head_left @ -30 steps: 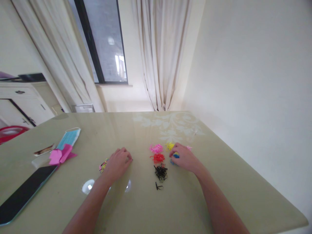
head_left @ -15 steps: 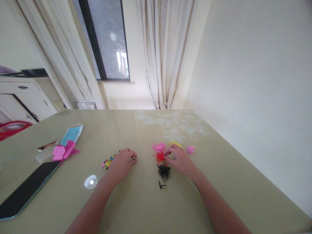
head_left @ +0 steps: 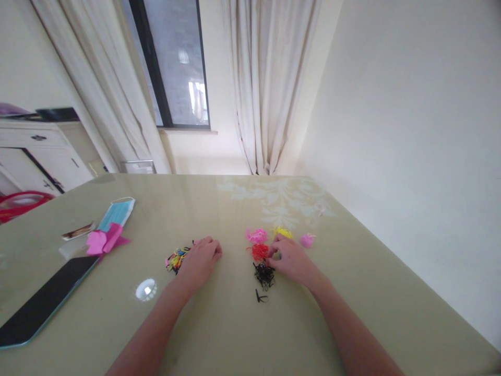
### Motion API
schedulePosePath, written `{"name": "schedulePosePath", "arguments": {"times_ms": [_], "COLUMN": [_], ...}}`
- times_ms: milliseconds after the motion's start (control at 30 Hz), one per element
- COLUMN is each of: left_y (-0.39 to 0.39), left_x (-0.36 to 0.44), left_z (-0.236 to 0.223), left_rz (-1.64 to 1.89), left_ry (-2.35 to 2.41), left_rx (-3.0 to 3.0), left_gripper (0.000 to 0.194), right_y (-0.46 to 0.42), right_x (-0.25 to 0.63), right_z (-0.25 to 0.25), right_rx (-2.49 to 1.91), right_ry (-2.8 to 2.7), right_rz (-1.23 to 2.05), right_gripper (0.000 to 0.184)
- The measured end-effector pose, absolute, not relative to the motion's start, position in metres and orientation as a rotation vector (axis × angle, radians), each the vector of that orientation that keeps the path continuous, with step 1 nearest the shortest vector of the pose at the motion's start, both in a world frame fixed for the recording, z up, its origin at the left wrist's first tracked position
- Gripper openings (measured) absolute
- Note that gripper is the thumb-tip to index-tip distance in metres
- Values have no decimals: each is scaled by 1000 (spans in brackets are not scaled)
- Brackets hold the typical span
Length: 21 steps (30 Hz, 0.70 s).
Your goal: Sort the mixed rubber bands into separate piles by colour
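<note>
My left hand (head_left: 201,261) rests on the right side of a mixed pile of coloured rubber bands (head_left: 178,260). Its fingers are curled together, and whatever they hold is hidden. My right hand (head_left: 289,258) is at the right edge of the red rubber bands (head_left: 258,253) and just above the black rubber bands (head_left: 265,277). Thumb and fingertips come together in a pinch, too small to make out what is in it. Pink rubber bands (head_left: 257,236) and yellow rubber bands (head_left: 282,232) lie behind. One loose black band (head_left: 261,296) lies in front.
A small pink bundle (head_left: 307,240) lies right of the yellow bands. On the left are a dark-screened phone-like slab (head_left: 47,300), a pink folded piece (head_left: 105,240), a blue face mask (head_left: 117,214) and a narrow brown packet (head_left: 78,231). A wall runs along the table's right side.
My right hand's fingertips have shifted slightly down, from the red bands toward the black ones. The black band that showed at my left fingertips is no longer visible.
</note>
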<state>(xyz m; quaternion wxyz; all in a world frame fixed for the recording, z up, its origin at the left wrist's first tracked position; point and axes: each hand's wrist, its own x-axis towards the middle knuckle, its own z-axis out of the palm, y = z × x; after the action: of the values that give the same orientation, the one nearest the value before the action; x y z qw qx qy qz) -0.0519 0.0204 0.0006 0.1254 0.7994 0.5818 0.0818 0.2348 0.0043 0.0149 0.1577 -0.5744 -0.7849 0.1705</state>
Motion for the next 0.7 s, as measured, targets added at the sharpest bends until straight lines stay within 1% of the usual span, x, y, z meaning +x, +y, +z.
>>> {"name": "schedulePosePath", "arguments": {"times_ms": [267,367,500,600,700], "left_y": [20,20,18,17,17], "left_x": [-51,-50,-48,-47,-46], "left_z": [1,1,3,5,6], "left_rz": [236,227,195,192,188], "left_ry": [1696,1707,1728,1730,1730], "left_rx": [2331,2333,2342,2342,2333], "left_gripper": [17,18,20,19,19], "right_y": [8,13,18,17,13], "right_x": [245,242,231,233,240], "right_z": [17,15,11,12,14], "right_rx": [-1546,-1551,-1578,-1571,-1535], "right_ry": [-2120,-2005,-1908,-1970,-2137], "right_rz": [559,508,419,406,468], "right_gripper": [6,7,14,17,16]}}
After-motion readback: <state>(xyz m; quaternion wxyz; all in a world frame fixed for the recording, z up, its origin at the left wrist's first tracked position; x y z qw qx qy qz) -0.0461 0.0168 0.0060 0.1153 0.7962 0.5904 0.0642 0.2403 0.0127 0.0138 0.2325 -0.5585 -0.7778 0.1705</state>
